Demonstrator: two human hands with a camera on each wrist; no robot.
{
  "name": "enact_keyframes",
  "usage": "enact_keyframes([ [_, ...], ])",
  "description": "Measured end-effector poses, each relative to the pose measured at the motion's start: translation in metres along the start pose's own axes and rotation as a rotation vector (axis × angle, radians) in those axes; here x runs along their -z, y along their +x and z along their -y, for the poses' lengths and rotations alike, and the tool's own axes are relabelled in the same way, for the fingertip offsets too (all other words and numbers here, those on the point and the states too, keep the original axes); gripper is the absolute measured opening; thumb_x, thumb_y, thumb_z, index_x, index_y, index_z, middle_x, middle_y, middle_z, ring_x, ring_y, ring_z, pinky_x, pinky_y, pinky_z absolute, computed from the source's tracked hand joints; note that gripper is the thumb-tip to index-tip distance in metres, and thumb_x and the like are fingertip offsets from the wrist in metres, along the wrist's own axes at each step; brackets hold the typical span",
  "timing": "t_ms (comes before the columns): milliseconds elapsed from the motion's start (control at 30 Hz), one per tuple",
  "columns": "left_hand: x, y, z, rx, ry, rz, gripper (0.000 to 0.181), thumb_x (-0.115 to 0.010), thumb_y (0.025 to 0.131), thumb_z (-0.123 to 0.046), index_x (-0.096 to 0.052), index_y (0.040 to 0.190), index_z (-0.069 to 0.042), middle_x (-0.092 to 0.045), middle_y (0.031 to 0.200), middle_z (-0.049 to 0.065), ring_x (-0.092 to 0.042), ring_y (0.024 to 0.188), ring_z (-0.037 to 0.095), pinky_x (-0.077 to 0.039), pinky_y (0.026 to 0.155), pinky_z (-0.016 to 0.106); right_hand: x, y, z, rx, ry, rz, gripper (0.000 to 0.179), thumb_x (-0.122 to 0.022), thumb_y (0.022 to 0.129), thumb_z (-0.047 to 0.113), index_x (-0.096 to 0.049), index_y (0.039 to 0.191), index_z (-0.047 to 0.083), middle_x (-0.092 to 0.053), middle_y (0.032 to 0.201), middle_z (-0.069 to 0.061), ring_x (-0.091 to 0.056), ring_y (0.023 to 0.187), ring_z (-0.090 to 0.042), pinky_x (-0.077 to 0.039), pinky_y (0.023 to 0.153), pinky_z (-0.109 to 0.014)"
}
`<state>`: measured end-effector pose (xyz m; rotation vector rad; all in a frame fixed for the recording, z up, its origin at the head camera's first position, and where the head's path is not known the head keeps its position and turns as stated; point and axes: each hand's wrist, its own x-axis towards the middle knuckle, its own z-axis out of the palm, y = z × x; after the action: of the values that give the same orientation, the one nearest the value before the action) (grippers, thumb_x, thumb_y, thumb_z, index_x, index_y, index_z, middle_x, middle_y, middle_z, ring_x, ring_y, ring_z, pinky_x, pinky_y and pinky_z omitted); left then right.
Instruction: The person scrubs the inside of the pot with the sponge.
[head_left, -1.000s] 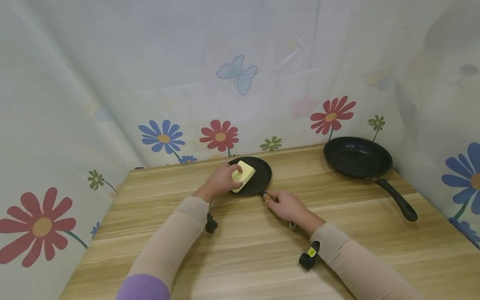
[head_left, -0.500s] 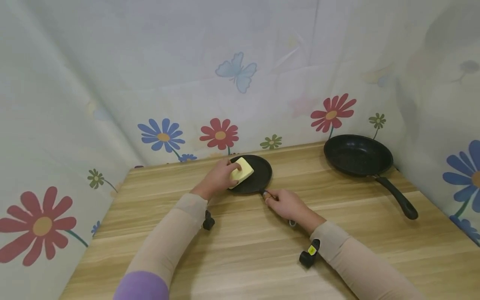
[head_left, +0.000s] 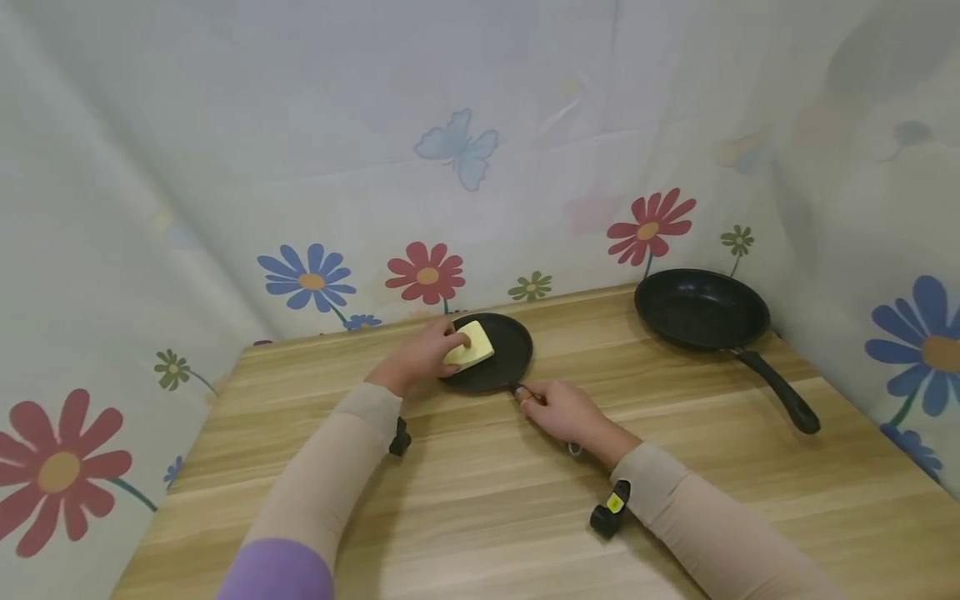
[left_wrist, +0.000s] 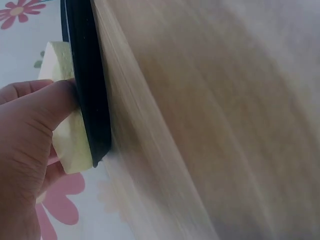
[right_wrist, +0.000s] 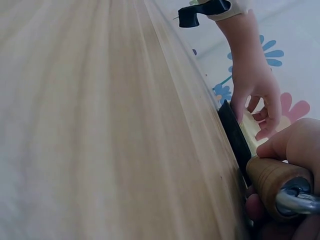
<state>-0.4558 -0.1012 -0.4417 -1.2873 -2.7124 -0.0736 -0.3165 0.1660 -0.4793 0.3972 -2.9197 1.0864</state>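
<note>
A small black frying pan [head_left: 512, 348] lies near the back of the wooden table. My left hand [head_left: 422, 354] grips a pale yellow sponge [head_left: 476, 347] against the left part of its inside. In the left wrist view, thumb and fingers span the sponge [left_wrist: 75, 142] beside the dark pan wall [left_wrist: 90, 75]. My right hand [head_left: 561, 412] holds the pan by its handle. The right wrist view shows this wooden handle [right_wrist: 275, 180], with a metal loop [right_wrist: 298, 201] at its end, inside the curled fingers.
A larger black frying pan [head_left: 701, 310] stands at the back right, its black handle [head_left: 780, 390] pointing toward the front right. The wooden table [head_left: 480, 500] meets a flower-printed cloth [head_left: 360, 183] at the back and sides.
The sponge and left hand have shifted slightly down and left within the small pan. My right hand keeps its hold on the handle. The whole head view has drifted a little.
</note>
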Motion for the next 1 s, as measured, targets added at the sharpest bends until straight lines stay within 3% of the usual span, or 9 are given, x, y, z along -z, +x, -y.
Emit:
enact_keyframes([
  [133, 0.001, -0.002, 0.006, -0.064, 0.003, -0.019, 0.039, -0.083, 0.085, -0.016, -0.066, 0.120, -0.015, -0.052, 0.105, 0.013, -0.049, 0.094, 0.027, -0.046, 0.082, 0.041, -0.001, 0.000, 0.002, 0.009, 0.008, 0.013, 0.036, -0.058, 0.098, 0.030, -0.070, 0.129, 0.017, -0.052, 0.064, 0.004, -0.046, 0.055, -0.012, -0.039, 0.054, -0.030],
  [300, -0.004, -0.003, 0.017, -0.130, 0.038, -0.065, 0.038, -0.084, 0.083, -0.014, -0.067, 0.117, -0.014, -0.054, 0.104, 0.014, -0.051, 0.095, 0.028, -0.048, 0.082, 0.042, -0.003, 0.000, 0.003, 0.016, 0.029, 0.025, 0.028, -0.060, 0.097, 0.027, -0.073, 0.119, 0.018, -0.051, 0.063, 0.004, -0.046, 0.054, -0.012, -0.040, 0.054, -0.030],
  [400, -0.007, -0.002, 0.024, -0.136, 0.066, -0.084, 0.037, -0.084, 0.083, -0.014, -0.067, 0.116, -0.015, -0.055, 0.106, 0.015, -0.051, 0.097, 0.029, -0.048, 0.084, 0.043, -0.004, 0.000, 0.004, 0.021, 0.023, 0.024, 0.028, -0.061, 0.096, 0.026, -0.074, 0.120, 0.017, -0.054, 0.065, 0.003, -0.048, 0.056, -0.013, -0.040, 0.055, -0.030],
  [567, -0.008, -0.004, 0.030, -0.118, 0.079, -0.101, 0.036, -0.084, 0.082, -0.013, -0.068, 0.114, -0.015, -0.056, 0.110, 0.017, -0.052, 0.100, 0.032, -0.048, 0.086, 0.045, -0.005, 0.000, 0.005, 0.011, 0.013, 0.037, 0.039, -0.061, 0.097, 0.027, -0.068, 0.134, 0.015, -0.062, 0.080, 0.000, -0.051, 0.061, -0.014, -0.043, 0.059, -0.031],
  [733, -0.002, -0.004, 0.028, -0.071, 0.071, -0.104, 0.037, -0.084, 0.082, -0.013, -0.068, 0.115, -0.014, -0.056, 0.112, 0.019, -0.053, 0.102, 0.035, -0.049, 0.087, 0.047, -0.004, -0.001, 0.007, -0.007, 0.024, 0.054, 0.042, -0.060, 0.097, 0.028, -0.065, 0.137, 0.015, -0.063, 0.084, -0.001, -0.052, 0.061, -0.014, -0.043, 0.059, -0.031],
  [833, 0.000, 0.000, 0.024, 0.011, 0.038, -0.104, 0.040, -0.084, 0.083, -0.019, -0.067, 0.119, -0.015, -0.055, 0.113, 0.017, -0.052, 0.103, 0.033, -0.047, 0.088, 0.046, -0.001, -0.002, 0.007, -0.025, 0.038, 0.052, 0.042, -0.060, 0.097, 0.029, -0.066, 0.137, 0.016, -0.061, 0.078, 0.000, -0.051, 0.059, -0.014, -0.043, 0.057, -0.031],
  [1000, 0.003, 0.010, 0.014, 0.153, -0.113, -0.090, 0.044, -0.082, 0.084, -0.029, -0.066, 0.122, -0.017, -0.054, 0.110, 0.014, -0.050, 0.099, 0.030, -0.045, 0.086, 0.044, 0.004, -0.003, 0.004, -0.019, 0.037, 0.026, 0.038, -0.060, 0.097, 0.028, -0.069, 0.132, 0.016, -0.059, 0.073, 0.000, -0.050, 0.058, -0.014, -0.043, 0.056, -0.032],
])
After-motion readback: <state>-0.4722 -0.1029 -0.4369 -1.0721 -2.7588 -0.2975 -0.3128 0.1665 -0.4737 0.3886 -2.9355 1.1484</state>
